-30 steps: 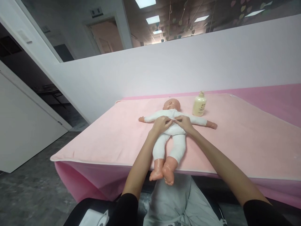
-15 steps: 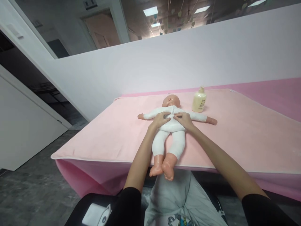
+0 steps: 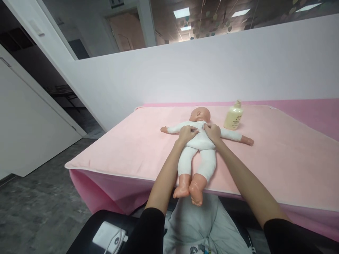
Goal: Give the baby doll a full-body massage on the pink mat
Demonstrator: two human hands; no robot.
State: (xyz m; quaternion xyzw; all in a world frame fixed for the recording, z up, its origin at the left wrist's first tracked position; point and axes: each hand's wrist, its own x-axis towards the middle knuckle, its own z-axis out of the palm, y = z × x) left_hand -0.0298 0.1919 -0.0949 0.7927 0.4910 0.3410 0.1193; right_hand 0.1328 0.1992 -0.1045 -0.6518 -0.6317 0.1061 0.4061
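Note:
A baby doll point(image 3: 200, 141) with a white cloth body and bare plastic head, hands and feet lies stretched out on the pink table cover, its head turned toward the left. My left hand point(image 3: 186, 134) rests on the left side of its back, thumb and fingers drawn together on the cloth. On the other side my right hand point(image 3: 213, 132) is closed in a pinch on the cloth, a little higher up. The fingertips of both hands are close together near the middle of the back. Exactly how much cloth they grip is too small to see.
A pale yellow pump bottle point(image 3: 233, 116) stands beyond the doll's right-hand arm. The pink cover point(image 3: 119, 148) hangs over the table's front edge, and a white partition point(image 3: 185, 77) rises behind. A white device point(image 3: 109, 237) lies on a black surface at lower left.
My right hand has shifted slightly up the doll's back, and its fingers have curled in more. My left hand's fingers stay on the cloth. The view has turned a little left.

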